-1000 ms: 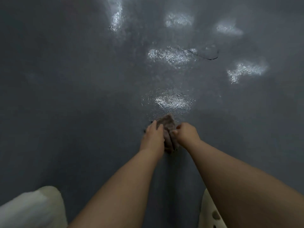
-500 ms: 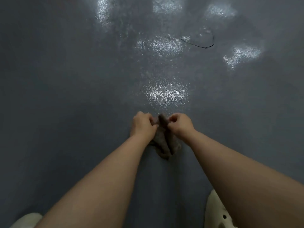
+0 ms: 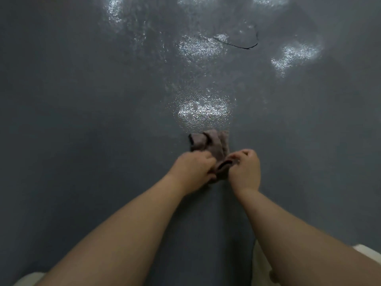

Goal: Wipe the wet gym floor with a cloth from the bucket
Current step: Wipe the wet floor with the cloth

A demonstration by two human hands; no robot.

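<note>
A crumpled brown cloth (image 3: 212, 144) lies bunched on the dark grey gym floor (image 3: 82, 120), its far end just short of a shiny wet patch (image 3: 203, 110). My left hand (image 3: 192, 170) grips the cloth's near left part with curled fingers. My right hand (image 3: 245, 170) pinches the near right edge of the cloth. Both hands sit close together, low over the floor. No bucket is in view.
More glistening wet patches (image 3: 201, 47) spread across the far floor, with another at the right (image 3: 294, 55). A thin dark curved line (image 3: 245, 46) marks the floor there. Pale shoes show at the bottom left (image 3: 28, 278) and bottom right (image 3: 261, 267).
The cloth has been flipped away from me: it hung below my hands half a second ago and now lies beyond them, towards the wet patch. Both hands kept hold of it.
</note>
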